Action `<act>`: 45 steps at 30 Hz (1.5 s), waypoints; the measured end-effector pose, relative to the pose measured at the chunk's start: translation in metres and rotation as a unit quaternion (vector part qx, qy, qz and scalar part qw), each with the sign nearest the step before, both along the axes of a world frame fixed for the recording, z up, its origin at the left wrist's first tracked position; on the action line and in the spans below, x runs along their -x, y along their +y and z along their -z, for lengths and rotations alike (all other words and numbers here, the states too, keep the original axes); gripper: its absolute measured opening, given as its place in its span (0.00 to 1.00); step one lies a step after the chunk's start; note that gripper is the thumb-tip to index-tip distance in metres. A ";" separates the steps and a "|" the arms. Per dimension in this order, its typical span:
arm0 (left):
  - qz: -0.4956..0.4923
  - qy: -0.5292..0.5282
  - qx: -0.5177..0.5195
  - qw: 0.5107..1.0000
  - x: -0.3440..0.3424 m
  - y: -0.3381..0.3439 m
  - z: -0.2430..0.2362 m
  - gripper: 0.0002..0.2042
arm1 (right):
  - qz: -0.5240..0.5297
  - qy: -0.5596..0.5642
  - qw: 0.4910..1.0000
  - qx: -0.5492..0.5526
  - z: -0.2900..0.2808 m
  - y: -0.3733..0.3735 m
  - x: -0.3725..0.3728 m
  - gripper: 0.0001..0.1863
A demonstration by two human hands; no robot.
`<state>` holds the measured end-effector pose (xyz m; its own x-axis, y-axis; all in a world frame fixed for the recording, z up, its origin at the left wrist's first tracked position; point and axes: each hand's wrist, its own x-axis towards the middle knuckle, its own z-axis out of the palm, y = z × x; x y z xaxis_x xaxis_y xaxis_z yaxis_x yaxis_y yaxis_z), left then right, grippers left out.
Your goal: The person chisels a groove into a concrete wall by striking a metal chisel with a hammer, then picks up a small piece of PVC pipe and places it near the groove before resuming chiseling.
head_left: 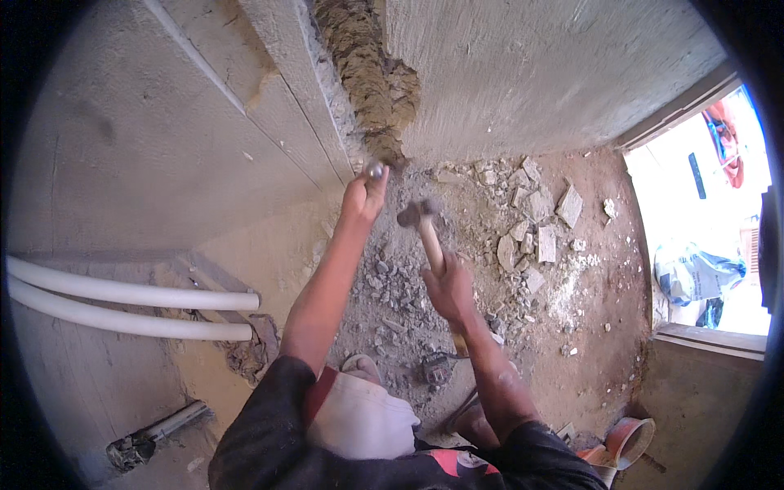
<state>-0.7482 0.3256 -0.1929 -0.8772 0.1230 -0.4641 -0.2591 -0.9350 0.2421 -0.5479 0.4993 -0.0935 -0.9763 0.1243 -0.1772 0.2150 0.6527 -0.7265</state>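
My left hand (364,189) is closed round a metal chisel (375,170), whose round struck end faces up at me, at the lower end of a rough channel (363,86) cut in the wall. Just right of it and a little lower, my right hand (449,286) grips the pale handle of a hammer (418,214), its dark head raised beside the chisel, apart from it and slightly blurred. The chisel's tip is hidden behind its end and my hand.
Broken plaster and rubble (535,237) lie below. Two white pipes (163,296) jut out at the left. A dark power tool (435,371) with a cable lies by my foot. An orange bucket (627,441) is at lower right, a bright opening with plastic bags (698,269) at right.
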 end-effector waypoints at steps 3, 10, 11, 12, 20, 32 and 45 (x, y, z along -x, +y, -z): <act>0.126 0.029 0.045 0.991 -0.046 0.010 0.003 0.09 | 0.043 0.025 0.997 0.058 0.028 0.003 -0.032 0.12; 0.206 0.119 0.091 0.967 -0.052 0.022 -0.058 0.08 | 0.133 0.059 0.985 0.094 0.030 0.022 -0.018 0.11; 0.205 0.125 0.097 0.966 -0.055 0.022 -0.065 0.08 | 0.145 0.047 0.982 0.114 0.029 0.024 -0.018 0.12; 0.198 0.130 0.097 0.967 -0.052 0.022 -0.066 0.08 | 0.157 0.036 0.978 0.133 0.027 0.027 -0.017 0.13; 0.163 0.141 0.094 0.972 -0.031 0.023 -0.072 0.10 | 0.191 0.018 0.967 0.169 0.015 0.033 -0.017 0.11; 0.149 0.136 0.086 0.976 -0.015 0.031 -0.061 0.11 | 0.249 0.278 0.870 0.324 -0.124 0.057 0.001 0.14; 0.156 0.141 0.059 0.976 -0.021 0.028 -0.050 0.08 | 0.145 0.133 0.975 0.107 -0.031 0.014 0.001 0.11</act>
